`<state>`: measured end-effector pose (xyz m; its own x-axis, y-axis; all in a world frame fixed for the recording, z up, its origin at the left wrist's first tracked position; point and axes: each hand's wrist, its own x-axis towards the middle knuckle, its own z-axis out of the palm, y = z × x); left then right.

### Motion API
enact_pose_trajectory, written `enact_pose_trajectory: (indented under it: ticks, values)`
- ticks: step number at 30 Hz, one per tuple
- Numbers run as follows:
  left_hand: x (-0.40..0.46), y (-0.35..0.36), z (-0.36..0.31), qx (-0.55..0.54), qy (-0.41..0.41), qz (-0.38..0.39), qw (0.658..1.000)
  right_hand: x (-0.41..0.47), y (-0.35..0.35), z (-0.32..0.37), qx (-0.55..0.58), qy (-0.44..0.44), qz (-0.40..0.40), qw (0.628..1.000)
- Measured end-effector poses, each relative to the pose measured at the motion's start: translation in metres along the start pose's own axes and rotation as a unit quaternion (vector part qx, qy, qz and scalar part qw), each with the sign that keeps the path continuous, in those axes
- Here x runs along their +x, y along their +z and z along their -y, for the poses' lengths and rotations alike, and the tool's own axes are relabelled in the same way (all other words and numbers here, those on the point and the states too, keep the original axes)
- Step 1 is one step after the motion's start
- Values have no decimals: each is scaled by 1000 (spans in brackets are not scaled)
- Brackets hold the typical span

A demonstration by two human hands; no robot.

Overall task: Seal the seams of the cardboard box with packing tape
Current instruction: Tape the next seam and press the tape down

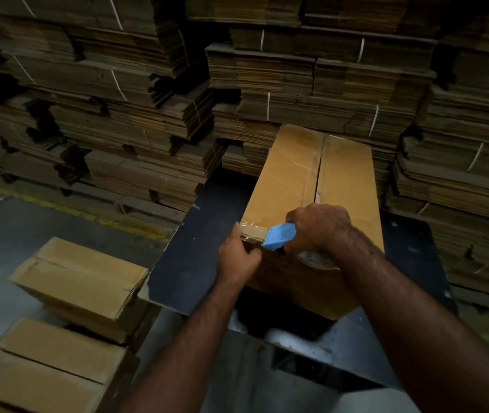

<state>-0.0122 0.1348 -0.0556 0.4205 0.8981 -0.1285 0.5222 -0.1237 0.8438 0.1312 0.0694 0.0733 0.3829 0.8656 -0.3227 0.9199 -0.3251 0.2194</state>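
With our right hand (319, 226) clamped on the blue plastic tape dispenser (279, 236) and our left hand's (238, 257) fingers pinching clear packing tape (250, 231) at the tall brown cardboard box's (293, 180) near edge, we judge the centre seam (319, 168) beyond our fingers mostly unsealed.

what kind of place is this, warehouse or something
Most likely a warehouse or packing area. Strapped bundles of flattened cardboard are stacked high along the back, more closed boxes sit on the floor, and the hands work a blue tape dispenser on a cardboard box set on a dark worktable.
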Motion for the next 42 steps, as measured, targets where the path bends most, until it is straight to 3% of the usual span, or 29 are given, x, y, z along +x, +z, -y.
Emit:
enact_pose_trajectory:
  ticks: [3, 5, 7, 9, 12, 17, 23, 27, 38, 42]
  values:
    - [7, -6, 13, 62, -12, 52, 997, 2, -3, -1, 9, -2, 6, 1000]
    - [6, -6, 23, 105, 20, 48, 993, 3, -2, -2, 9, -3, 8, 1000]
    - [1, -2, 24, 131, 154, -9, 979, 2, -2, -3, 14, 2, 11, 1000]
    - [0, 5, 24, 190, 302, -36, 933, 1, -2, -3, 20, 7, 7, 1000]
    - [16, 7, 30, 263, 360, -61, 893, 3, -1, -3, 21, 2, 2, 1000]
    - [31, -1, 33, 314, 366, -57, 874, 9, -4, -2, 25, -26, 10, 999]
    - [32, -6, 33, 318, 359, -46, 876, 4, -8, -3, 35, -57, 18, 998]
    - [35, -18, 31, 321, 372, -27, 871, -11, 0, -31, 102, -63, -4, 993]
    - [45, -25, 21, 312, 347, -14, 884, -2, -3, -23, 33, -37, 27, 998]
    - [33, -4, 3, 334, 371, -8, 866, 0, -4, -21, 33, -29, 33, 999]
